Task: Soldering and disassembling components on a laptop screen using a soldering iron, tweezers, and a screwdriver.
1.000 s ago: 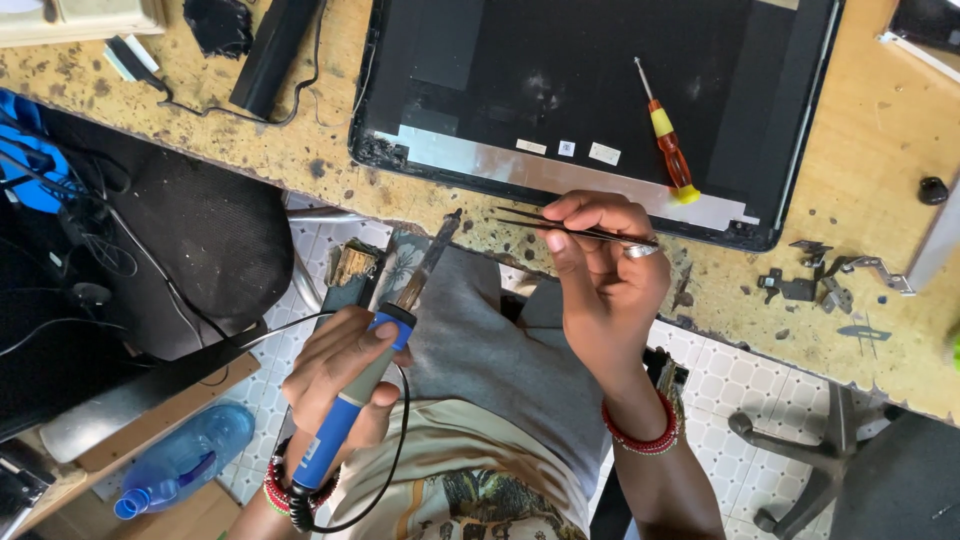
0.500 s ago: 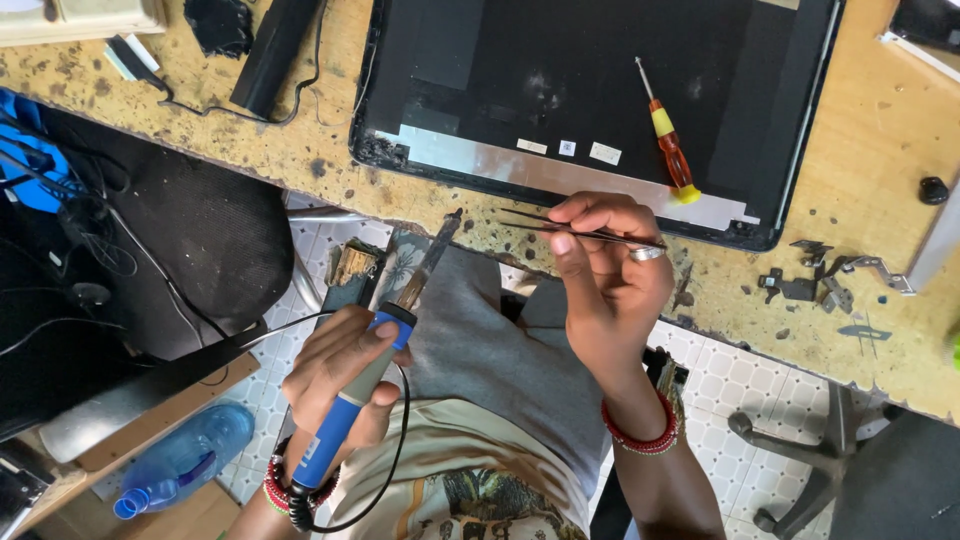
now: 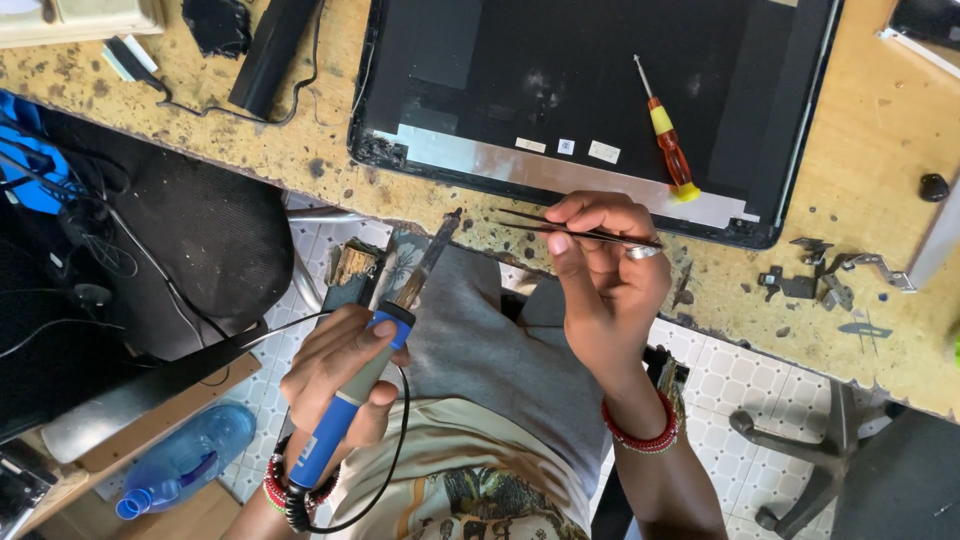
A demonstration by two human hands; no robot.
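My left hand (image 3: pixel 335 375) grips a blue-handled soldering iron (image 3: pixel 370 365) whose dark tip points up toward the edge of the wooden bench (image 3: pixel 880 150). My right hand (image 3: pixel 600 270) pinches thin metal tweezers (image 3: pixel 560 228), their points aimed left, a short way from the iron's tip. Both tools hover above my lap at the bench's front edge. Just beyond them a black laptop lid (image 3: pixel 600 90) lies flat on the bench, with a red and yellow screwdriver (image 3: pixel 665 135) resting on it.
Small metal hinge parts (image 3: pixel 830 275) lie on the bench to the right. A black office chair (image 3: pixel 190 230) stands at the left, a blue plastic bottle (image 3: pixel 180 465) lies on the floor, and a chair base (image 3: pixel 810 460) stands at lower right. Cables and a black bar sit upper left.
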